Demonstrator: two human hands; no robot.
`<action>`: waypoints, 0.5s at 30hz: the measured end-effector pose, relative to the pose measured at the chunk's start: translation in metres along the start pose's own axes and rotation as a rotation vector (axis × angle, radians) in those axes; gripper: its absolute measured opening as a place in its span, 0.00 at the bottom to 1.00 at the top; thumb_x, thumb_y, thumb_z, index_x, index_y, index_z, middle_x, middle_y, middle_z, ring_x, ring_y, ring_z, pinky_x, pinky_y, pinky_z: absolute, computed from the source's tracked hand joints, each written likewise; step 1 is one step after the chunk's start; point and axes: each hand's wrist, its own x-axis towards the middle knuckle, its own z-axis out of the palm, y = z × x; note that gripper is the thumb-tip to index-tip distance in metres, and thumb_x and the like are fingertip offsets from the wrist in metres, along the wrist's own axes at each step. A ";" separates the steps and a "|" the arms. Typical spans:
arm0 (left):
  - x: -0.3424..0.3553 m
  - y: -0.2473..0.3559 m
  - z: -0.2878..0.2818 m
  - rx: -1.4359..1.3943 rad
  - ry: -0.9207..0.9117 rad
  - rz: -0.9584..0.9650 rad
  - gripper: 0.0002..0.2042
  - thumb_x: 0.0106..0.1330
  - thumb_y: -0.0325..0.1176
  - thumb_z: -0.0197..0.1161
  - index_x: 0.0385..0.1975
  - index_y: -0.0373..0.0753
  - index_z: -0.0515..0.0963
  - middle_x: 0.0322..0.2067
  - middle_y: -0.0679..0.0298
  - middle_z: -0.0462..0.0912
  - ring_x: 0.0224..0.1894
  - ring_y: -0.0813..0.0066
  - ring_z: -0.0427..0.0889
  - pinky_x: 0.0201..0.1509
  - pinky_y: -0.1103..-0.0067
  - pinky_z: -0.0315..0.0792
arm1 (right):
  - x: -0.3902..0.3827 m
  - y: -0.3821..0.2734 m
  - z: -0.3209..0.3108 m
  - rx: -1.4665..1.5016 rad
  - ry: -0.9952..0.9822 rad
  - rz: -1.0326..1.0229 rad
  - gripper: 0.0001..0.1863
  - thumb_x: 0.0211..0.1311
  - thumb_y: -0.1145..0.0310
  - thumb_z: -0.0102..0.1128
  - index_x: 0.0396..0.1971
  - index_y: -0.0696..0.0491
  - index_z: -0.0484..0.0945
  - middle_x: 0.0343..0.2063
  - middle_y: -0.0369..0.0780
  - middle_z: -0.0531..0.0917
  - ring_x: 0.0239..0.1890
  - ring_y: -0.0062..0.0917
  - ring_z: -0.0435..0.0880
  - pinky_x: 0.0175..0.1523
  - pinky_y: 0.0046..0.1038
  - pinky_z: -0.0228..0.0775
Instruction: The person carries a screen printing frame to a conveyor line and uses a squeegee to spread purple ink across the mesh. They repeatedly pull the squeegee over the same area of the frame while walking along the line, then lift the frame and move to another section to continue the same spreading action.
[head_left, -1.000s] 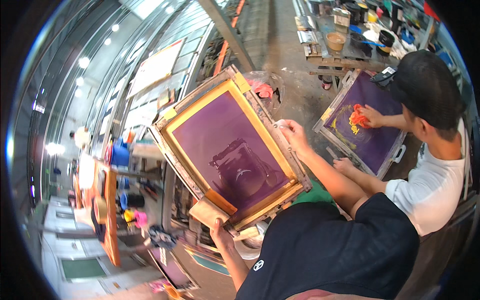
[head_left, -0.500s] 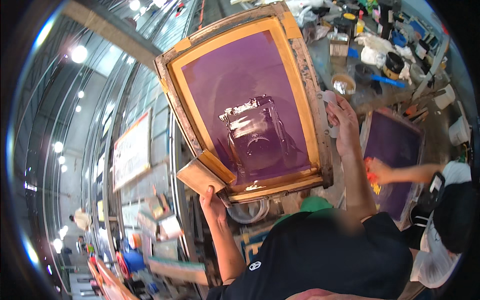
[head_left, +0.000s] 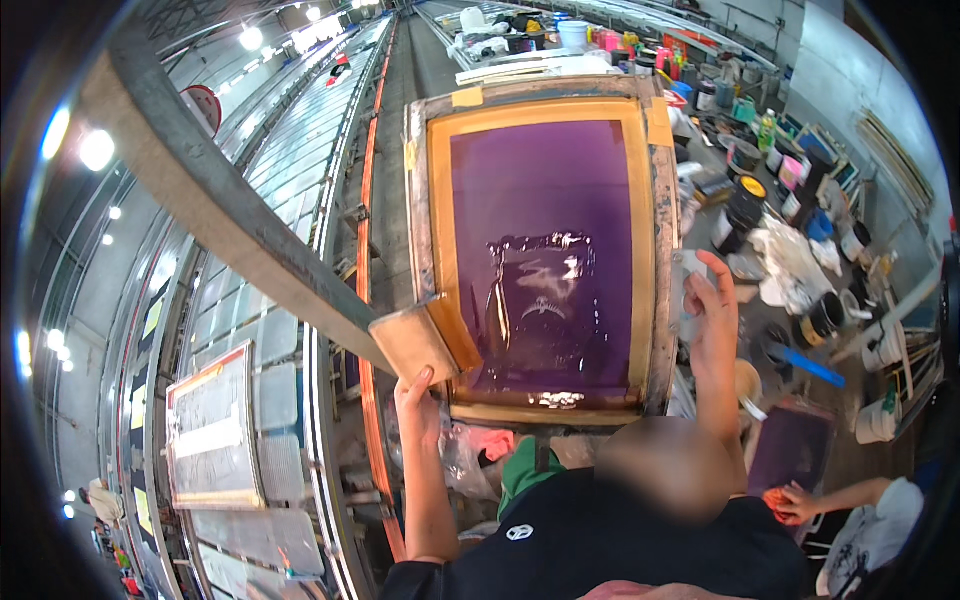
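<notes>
Screen frame (head_left: 662, 210): swung straighter, between both grips.
Left hand (head_left: 416, 405): thumb pinching wooden squeegee (head_left: 418, 345).
Right hand (head_left: 713, 310): curled round side handle (head_left: 687, 285).
Ink (head_left: 545, 335): laid between grips; upper mesh (head_left: 545, 180) looks bare.

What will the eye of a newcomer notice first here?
Probably the large purple screen in its worn frame, upper centre, its lower half glossy in places. Next, the wooden block at the left hand, by the frame's lower left corner. A thick grey beam slants across the picture's left side.
</notes>
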 end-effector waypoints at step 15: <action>0.467 0.005 0.027 -0.036 -0.015 -0.097 0.17 0.66 0.30 0.71 0.51 0.30 0.80 0.46 0.60 0.86 0.47 0.72 0.84 0.55 0.74 0.75 | 0.330 0.194 0.180 -0.231 0.132 -0.033 0.10 0.67 0.68 0.64 0.46 0.54 0.83 0.30 0.26 0.73 0.31 0.12 0.66 0.38 0.17 0.55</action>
